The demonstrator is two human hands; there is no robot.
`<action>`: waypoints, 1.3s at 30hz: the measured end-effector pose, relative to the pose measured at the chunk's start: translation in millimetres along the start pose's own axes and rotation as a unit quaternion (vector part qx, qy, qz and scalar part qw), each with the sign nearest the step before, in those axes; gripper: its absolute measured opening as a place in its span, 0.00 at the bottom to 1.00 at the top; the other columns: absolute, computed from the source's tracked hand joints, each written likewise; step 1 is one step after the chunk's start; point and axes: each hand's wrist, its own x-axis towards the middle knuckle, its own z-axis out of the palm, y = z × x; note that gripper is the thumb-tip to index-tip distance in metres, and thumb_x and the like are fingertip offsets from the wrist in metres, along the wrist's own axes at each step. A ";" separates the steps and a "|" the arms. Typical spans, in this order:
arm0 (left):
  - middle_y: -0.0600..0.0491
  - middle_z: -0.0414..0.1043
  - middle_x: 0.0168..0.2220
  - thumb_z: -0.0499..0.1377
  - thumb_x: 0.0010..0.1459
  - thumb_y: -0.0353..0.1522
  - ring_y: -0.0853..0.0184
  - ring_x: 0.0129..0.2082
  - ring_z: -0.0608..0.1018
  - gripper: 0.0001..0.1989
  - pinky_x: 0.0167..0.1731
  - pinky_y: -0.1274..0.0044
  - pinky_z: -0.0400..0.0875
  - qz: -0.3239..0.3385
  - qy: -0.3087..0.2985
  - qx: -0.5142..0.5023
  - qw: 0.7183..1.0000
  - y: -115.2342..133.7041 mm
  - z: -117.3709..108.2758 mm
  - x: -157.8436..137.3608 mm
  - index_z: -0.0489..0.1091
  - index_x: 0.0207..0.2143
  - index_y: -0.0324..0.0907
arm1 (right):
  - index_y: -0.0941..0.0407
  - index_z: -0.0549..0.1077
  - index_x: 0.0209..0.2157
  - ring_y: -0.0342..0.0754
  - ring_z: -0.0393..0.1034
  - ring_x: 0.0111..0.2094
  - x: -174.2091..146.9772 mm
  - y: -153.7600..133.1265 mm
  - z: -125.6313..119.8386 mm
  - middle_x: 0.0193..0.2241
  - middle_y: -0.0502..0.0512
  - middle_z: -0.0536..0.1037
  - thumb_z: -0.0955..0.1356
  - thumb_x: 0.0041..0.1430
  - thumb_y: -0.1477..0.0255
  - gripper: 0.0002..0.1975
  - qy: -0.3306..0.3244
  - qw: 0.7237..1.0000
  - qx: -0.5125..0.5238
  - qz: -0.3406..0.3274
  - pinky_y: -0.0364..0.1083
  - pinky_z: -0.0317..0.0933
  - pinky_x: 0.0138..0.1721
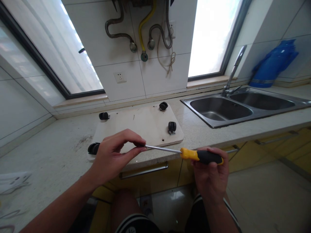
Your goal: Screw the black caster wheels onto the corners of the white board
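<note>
A screwdriver (190, 154) with a yellow and black handle lies level across the front of the counter. Its handle rests in my right hand (212, 173), fingers wrapped round it. My left hand (115, 150) pinches the tip end of the steel shaft between thumb and forefinger, so the tip itself is hidden. Behind my hands a pale board (136, 124) lies flat on the counter. Black casters stand at its corners: one far left (104, 116), one far right (163, 105), one near right (172, 127). The near left caster (93, 148) is partly covered by my left hand.
A steel double sink (211, 124) with a tap (234, 69) is set into the counter (60, 152) at the right. A blue container (273, 64) stands behind it. Hoses hang on the tiled wall. Yellow drawers with a metal handle (144, 171) are below the counter edge.
</note>
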 end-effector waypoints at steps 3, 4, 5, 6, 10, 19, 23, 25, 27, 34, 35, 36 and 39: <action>0.51 0.87 0.40 0.76 0.65 0.27 0.63 0.39 0.87 0.10 0.39 0.74 0.83 -0.003 0.002 0.003 1.000 0.0 0.7 -0.4 0.86 0.46 0.50 | 0.45 0.83 0.49 0.49 0.75 0.37 0.7 -0.4 -1.3 0.40 0.54 0.81 0.83 0.64 0.55 0.17 0.002 1.000 -0.004 0.004 0.43 0.72 0.32; 0.51 0.87 0.39 0.76 0.65 0.28 0.63 0.39 0.87 0.09 0.39 0.73 0.83 -0.003 0.001 0.001 1.000 -0.2 1.3 -0.5 0.86 0.45 0.49 | 0.45 0.83 0.48 0.49 0.75 0.37 1.0 -0.4 -1.8 0.40 0.53 0.81 0.83 0.64 0.55 0.17 0.004 1.000 -0.005 0.006 0.43 0.72 0.32; 0.51 0.86 0.39 0.76 0.65 0.28 0.63 0.39 0.87 0.08 0.39 0.73 0.83 -0.004 -0.001 -0.001 1.000 -0.5 2.0 -0.5 0.86 0.45 0.49 | 0.46 0.83 0.48 0.49 0.75 0.37 1.3 -0.4 -2.2 0.40 0.53 0.81 0.83 0.64 0.54 0.18 0.006 1.000 -0.006 0.007 0.43 0.72 0.32; 0.51 0.86 0.39 0.76 0.66 0.28 0.63 0.38 0.87 0.08 0.39 0.73 0.83 -0.004 -0.004 -0.002 1.000 -0.9 2.8 -0.5 0.86 0.45 0.48 | 0.46 0.83 0.48 0.49 0.75 0.37 1.6 -0.2 -2.5 0.40 0.53 0.81 0.83 0.64 0.54 0.18 0.008 1.000 -0.007 0.008 0.43 0.72 0.32; 0.48 0.86 0.44 0.76 0.65 0.29 0.61 0.44 0.87 0.11 0.43 0.71 0.85 0.005 -0.002 -0.014 1.000 -4.8 7.6 0.5 0.85 0.48 0.48 | 0.47 0.83 0.48 0.48 0.77 0.36 3.6 1.0 -3.4 0.39 0.53 0.82 0.83 0.63 0.54 0.19 0.020 1.000 -0.002 0.020 0.44 0.75 0.33; 0.50 0.86 0.48 0.73 0.68 0.36 0.61 0.44 0.87 0.13 0.45 0.70 0.86 -0.088 0.008 0.003 0.996 -44.4 63.2 13.1 0.81 0.53 0.47 | 0.51 0.80 0.48 0.44 0.78 0.31 28.5 -2.9 -23.9 0.39 0.49 0.80 0.85 0.58 0.53 0.26 0.162 0.984 -0.019 -0.069 0.42 0.77 0.32; 0.46 0.83 0.57 0.71 0.68 0.31 0.54 0.55 0.85 0.18 0.58 0.60 0.84 -0.066 -0.003 0.096 0.993 -70.1 122.2 28.6 0.79 0.59 0.46 | 0.52 0.79 0.48 0.42 0.79 0.31 49.8 -15.7 -20.3 0.42 0.48 0.79 0.85 0.60 0.56 0.24 0.179 0.973 -0.059 -0.130 0.42 0.76 0.33; 0.43 0.81 0.61 0.71 0.67 0.27 0.50 0.61 0.82 0.23 0.65 0.56 0.79 -0.060 0.026 0.139 0.988 -80.2 151.0 35.3 0.76 0.62 0.44 | 0.52 0.79 0.48 0.42 0.79 0.32 63.8 -23.4 -15.1 0.45 0.48 0.79 0.84 0.60 0.58 0.22 0.162 0.969 -0.085 -0.163 0.42 0.77 0.33; 0.42 0.78 0.63 0.70 0.66 0.26 0.49 0.64 0.80 0.25 0.67 0.55 0.77 -0.063 0.049 0.149 0.986 -88.0 173.1 40.3 0.74 0.64 0.44 | 0.51 0.80 0.48 0.43 0.80 0.33 79.6 -31.2 -10.9 0.47 0.49 0.78 0.84 0.61 0.59 0.20 0.126 0.966 -0.121 -0.189 0.44 0.78 0.33; 0.42 0.81 0.62 0.74 0.62 0.28 0.47 0.62 0.81 0.35 0.66 0.52 0.75 -0.101 0.001 0.101 0.990 -103.8 174.6 57.9 0.69 0.69 0.43 | 0.48 0.82 0.53 0.47 0.79 0.36 130.2 -57.3 2.9 0.48 0.53 0.76 0.81 0.67 0.63 0.16 -0.026 0.933 -0.228 -0.278 0.48 0.79 0.31; 0.42 0.82 0.61 0.76 0.60 0.30 0.46 0.61 0.81 0.35 0.66 0.52 0.75 -0.110 -0.013 0.086 0.990 -105.6 169.0 60.3 0.70 0.68 0.43 | 0.48 0.82 0.53 0.48 0.79 0.37 135.3 -60.7 7.5 0.50 0.54 0.76 0.81 0.67 0.63 0.15 -0.040 0.925 -0.239 -0.294 0.48 0.78 0.29; 0.42 0.82 0.60 0.77 0.59 0.31 0.46 0.61 0.82 0.33 0.66 0.52 0.75 -0.119 -0.024 0.068 0.990 -107.4 163.7 62.2 0.73 0.65 0.43 | 0.47 0.82 0.54 0.49 0.79 0.37 139.9 -63.9 12.6 0.50 0.55 0.75 0.80 0.68 0.63 0.15 -0.054 0.917 -0.247 -0.310 0.48 0.78 0.28; 0.43 0.84 0.58 0.77 0.60 0.35 0.48 0.59 0.84 0.25 0.65 0.54 0.76 -0.147 -0.033 0.003 0.989 -112.3 153.6 63.3 0.77 0.57 0.44 | 0.46 0.81 0.54 0.49 0.76 0.36 151.5 -71.9 29.6 0.50 0.56 0.74 0.78 0.69 0.63 0.14 -0.074 0.896 -0.265 -0.349 0.49 0.75 0.27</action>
